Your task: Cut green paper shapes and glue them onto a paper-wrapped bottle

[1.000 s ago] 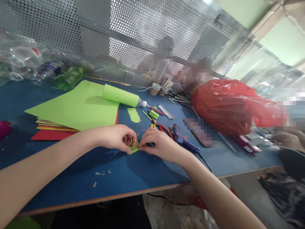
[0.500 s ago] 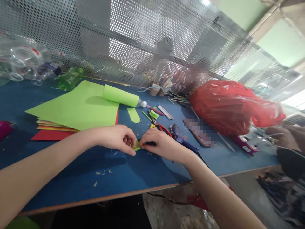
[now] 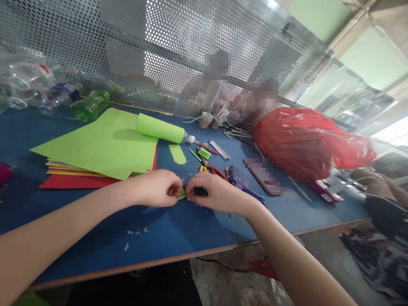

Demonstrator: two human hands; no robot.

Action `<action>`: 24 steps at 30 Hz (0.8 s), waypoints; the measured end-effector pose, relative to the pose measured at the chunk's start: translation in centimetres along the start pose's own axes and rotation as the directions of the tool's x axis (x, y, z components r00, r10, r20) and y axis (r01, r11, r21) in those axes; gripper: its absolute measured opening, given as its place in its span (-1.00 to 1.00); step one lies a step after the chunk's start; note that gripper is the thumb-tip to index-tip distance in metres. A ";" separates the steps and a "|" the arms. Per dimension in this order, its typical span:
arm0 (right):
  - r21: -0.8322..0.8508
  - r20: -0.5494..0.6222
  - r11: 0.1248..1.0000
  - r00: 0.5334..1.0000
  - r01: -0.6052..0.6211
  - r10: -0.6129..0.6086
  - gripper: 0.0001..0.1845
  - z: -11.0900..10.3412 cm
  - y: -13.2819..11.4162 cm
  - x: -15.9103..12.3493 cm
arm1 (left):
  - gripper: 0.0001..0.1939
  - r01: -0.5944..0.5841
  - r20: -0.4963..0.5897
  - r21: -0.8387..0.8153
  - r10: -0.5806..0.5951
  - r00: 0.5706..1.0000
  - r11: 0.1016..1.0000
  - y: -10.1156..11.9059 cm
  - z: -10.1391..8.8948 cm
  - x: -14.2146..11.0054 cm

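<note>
Between my hands is a small piece of green paper (image 3: 181, 195), mostly hidden by my fingers. My left hand (image 3: 162, 188) pinches its left end, fingers curled in. At the other end, my right hand (image 3: 208, 190) pinches it between thumb and fingers. Just beyond them lie a rounded green paper cutout (image 3: 177, 154), a thin green strip (image 3: 195, 154) and a small folded green piece (image 3: 204, 153). Scissors or pliers with red and yellow handles (image 3: 218, 171) lie past my right hand, beside a blue glue gun (image 3: 239, 180).
A stack of coloured paper (image 3: 95, 144) lies left, with a bottle wrapped in green paper (image 3: 159, 128) on its edge. Plastic bottles (image 3: 91, 105) stand at the back left. A red plastic bag (image 3: 296, 144) and a phone (image 3: 266, 178) are right. Another person's hand (image 3: 376, 180) shows far right.
My left fingers have curled in closer around the small green paper, covering more of it. The hands remain in nearly the same place, and the view has shifted slightly.
</note>
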State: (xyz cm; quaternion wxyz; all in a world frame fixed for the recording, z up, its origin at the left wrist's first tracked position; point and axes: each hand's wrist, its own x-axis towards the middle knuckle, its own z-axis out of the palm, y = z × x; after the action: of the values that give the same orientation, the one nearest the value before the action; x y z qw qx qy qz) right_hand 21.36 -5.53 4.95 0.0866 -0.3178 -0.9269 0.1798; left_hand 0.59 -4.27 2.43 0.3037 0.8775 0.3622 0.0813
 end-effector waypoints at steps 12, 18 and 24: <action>-0.023 0.081 0.996 0.993 -0.088 0.090 -0.93 -0.3 -0.4 1.1 | -0.90 0.058 0.097 -0.075 -0.051 0.994 0.995 0.3 -1.0 -0.2; -0.085 0.139 0.990 0.983 -0.108 0.120 -0.91 -0.5 -0.8 1.9 | -0.85 0.070 0.094 -0.120 -0.059 0.994 0.990 -0.1 -1.0 0.0; -0.045 0.094 0.990 0.986 -0.134 0.138 -0.91 -0.4 -0.9 1.7 | -0.85 -0.016 0.127 -0.149 0.035 0.991 0.989 0.1 -1.3 -0.1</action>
State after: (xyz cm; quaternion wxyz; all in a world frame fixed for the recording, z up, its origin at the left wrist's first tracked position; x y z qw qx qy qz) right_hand 19.67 -5.00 5.73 0.0231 -0.3729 -0.9094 0.1825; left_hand 0.11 -3.74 3.57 0.3897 0.8605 0.3235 0.0547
